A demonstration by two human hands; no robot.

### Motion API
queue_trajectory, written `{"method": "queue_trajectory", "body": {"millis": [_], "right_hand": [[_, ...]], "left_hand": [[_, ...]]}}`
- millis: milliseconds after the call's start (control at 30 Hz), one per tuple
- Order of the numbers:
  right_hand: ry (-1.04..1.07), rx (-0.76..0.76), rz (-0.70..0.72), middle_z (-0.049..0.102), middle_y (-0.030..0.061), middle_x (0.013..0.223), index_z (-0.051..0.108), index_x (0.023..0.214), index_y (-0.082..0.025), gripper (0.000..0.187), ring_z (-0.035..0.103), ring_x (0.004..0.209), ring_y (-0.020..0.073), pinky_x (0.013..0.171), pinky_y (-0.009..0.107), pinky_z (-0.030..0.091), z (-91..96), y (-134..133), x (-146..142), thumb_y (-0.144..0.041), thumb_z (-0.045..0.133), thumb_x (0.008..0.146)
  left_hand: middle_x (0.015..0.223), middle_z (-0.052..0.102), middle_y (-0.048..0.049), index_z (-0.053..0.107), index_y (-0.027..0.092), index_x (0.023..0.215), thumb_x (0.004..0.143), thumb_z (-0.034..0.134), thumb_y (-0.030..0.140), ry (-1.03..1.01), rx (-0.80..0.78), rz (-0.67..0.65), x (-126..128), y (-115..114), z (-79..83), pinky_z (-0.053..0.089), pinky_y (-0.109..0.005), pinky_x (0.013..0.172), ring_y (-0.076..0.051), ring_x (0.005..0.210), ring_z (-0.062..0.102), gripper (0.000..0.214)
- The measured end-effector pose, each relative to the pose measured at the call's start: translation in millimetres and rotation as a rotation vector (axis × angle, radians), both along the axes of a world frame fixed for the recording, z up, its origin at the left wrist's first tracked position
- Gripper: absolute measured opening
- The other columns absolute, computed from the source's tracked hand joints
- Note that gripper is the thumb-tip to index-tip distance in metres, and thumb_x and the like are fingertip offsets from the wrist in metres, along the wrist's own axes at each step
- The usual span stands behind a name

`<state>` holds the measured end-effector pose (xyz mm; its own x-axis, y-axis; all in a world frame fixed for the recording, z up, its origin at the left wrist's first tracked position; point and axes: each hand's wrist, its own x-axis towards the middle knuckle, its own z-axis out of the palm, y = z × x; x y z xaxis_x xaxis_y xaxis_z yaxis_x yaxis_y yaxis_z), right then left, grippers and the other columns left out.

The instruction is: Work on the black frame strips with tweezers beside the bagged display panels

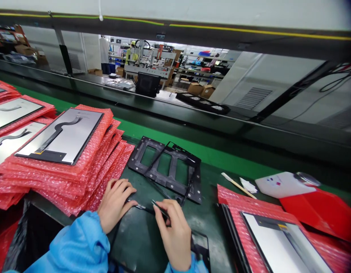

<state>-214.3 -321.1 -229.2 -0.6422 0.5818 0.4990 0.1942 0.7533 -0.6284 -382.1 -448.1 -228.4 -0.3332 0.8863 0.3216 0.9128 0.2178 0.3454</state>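
Observation:
My left hand [115, 204] is closed at the far edge of a thin black frame [144, 207], thumb and fingers pinching it near its corner. Slim tweezers [161, 209] are gripped in my right hand [175, 233], their tips pointing left toward that edge. Just beyond my hands lies a black fixture plate [171, 175] with three rectangular openings, and thin black strips rest across it. Partly behind my right wrist is a dark flat part [202, 246]. The lower part of the frame blends into the dark green work surface.
Left stands a tall stack of red bubble-wrap bags [107, 163] topped by a display panel [64, 132]. More panels lie on bubble wrap at right [277, 242]. Behind them are a wooden-handled stick [239, 185], a white bottle [286, 184] and a red sheet [320, 212]. A ledge [175, 113] runs behind.

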Motion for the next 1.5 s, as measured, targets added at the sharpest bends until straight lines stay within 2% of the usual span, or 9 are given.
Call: {"method": "queue_trajectory", "body": {"millis": [133, 267, 367, 500, 667, 800, 1033, 1300, 1500], "right_hand": [[-0.060, -0.028, 0.014, 0.058, 0.0050, 0.092, 0.058, 0.092, -0.020, 0.013, 0.059, 0.077, 0.0157, 0.059, 0.025, 0.045, -5.6, 0, -2, -0.030, 0.050, 0.095], [-0.098, -0.082, -0.003, 0.058, 0.0030, 0.091, 0.057, 0.092, -0.021, 0.015, 0.058, 0.076, 0.0146, 0.060, 0.024, 0.043, -9.3, 3, -2, -0.033, 0.049, 0.095], [-0.122, -0.118, -0.013, 0.057, 0.0017, 0.091, 0.056, 0.092, -0.021, 0.015, 0.058, 0.078, 0.0141, 0.064, 0.024, 0.043, -12.0, 4, -3, -0.034, 0.049, 0.095], [-0.132, -0.135, -0.013, 0.056, 0.0003, 0.091, 0.055, 0.093, -0.022, 0.013, 0.057, 0.078, 0.0135, 0.067, 0.024, 0.042, -12.6, 4, -3, -0.034, 0.050, 0.095], [-0.140, -0.103, 0.021, 0.055, 0.0008, 0.093, 0.053, 0.093, -0.022, 0.013, 0.058, 0.083, 0.0139, 0.070, 0.024, 0.043, -11.5, 3, -3, -0.034, 0.048, 0.096], [-0.263, 0.019, 0.105, 0.055, 0.0019, 0.100, 0.054, 0.099, -0.024, 0.014, 0.059, 0.086, 0.0160, 0.070, 0.026, 0.042, -14.7, 1, -4, -0.035, 0.048, 0.096], [-0.408, 0.129, 0.114, 0.054, 0.0009, 0.090, 0.051, 0.083, -0.022, 0.018, 0.056, 0.082, 0.0169, 0.067, 0.028, 0.040, -15.8, -1, -6, -0.025, 0.040, 0.098], [-0.422, 0.113, 0.105, 0.053, 0.0004, 0.090, 0.049, 0.083, -0.023, 0.016, 0.055, 0.082, 0.0171, 0.068, 0.028, 0.040, -11.1, -2, -7, -0.024, 0.042, 0.097], [-0.404, 0.104, 0.092, 0.055, 0.0005, 0.090, 0.050, 0.084, -0.023, 0.016, 0.056, 0.083, 0.0176, 0.068, 0.028, 0.040, -11.5, -3, -7, -0.028, 0.043, 0.097]], "left_hand": [[0.091, 0.064, -0.0025, 0.065, 0.023, 0.090, 0.097, 0.045, 0.030, -0.133, -0.026, -0.056, -4, 8, 6.3, 0.043, -0.037, 0.084, -0.019, 0.090, 0.056, 0.022], [0.088, 0.061, -0.0028, 0.063, 0.021, 0.091, 0.100, 0.036, 0.032, -0.307, 0.021, -0.016, -8, -4, 6.2, 0.044, -0.032, 0.083, -0.018, 0.086, 0.055, 0.030], [0.091, 0.061, -0.0032, 0.061, 0.020, 0.093, 0.098, 0.041, 0.034, -0.369, 0.003, -0.004, -11, -13, 3.2, 0.044, -0.032, 0.082, -0.018, 0.089, 0.055, 0.025], [0.093, 0.060, -0.0031, 0.061, 0.020, 0.093, 0.093, 0.053, 0.031, -0.359, -0.058, -0.063, -11, -13, -0.3, 0.043, -0.032, 0.081, -0.020, 0.091, 0.053, 0.014], [0.090, 0.059, -0.0026, 0.061, 0.020, 0.084, 0.095, 0.049, 0.025, -0.304, -0.055, -0.091, -10, -6, -1.0, 0.041, -0.032, 0.080, -0.019, 0.088, 0.052, 0.017], [0.087, 0.058, -0.0014, 0.059, 0.020, 0.082, 0.095, 0.049, 0.024, -0.294, -0.035, -0.060, -5, -7, -0.1, 0.040, -0.031, 0.079, -0.018, 0.086, 0.052, 0.018], [0.089, 0.056, -0.0036, 0.052, 0.019, 0.082, 0.098, 0.038, 0.021, -0.296, 0.023, 0.031, 8, -4, -3.2, 0.039, -0.032, 0.078, -0.019, 0.085, 0.051, 0.021], [0.087, 0.057, -0.0021, 0.051, 0.020, 0.083, 0.099, 0.040, 0.026, -0.526, 0.218, 0.058, 5, -11, 22.8, 0.039, -0.031, 0.079, -0.017, 0.086, 0.052, 0.020], [0.085, 0.061, -0.0006, 0.056, 0.020, 0.082, 0.096, 0.047, 0.028, -0.260, 0.097, 0.090, -23, 6, 28.4, 0.035, -0.036, 0.082, -0.020, 0.088, 0.051, 0.018]]}}
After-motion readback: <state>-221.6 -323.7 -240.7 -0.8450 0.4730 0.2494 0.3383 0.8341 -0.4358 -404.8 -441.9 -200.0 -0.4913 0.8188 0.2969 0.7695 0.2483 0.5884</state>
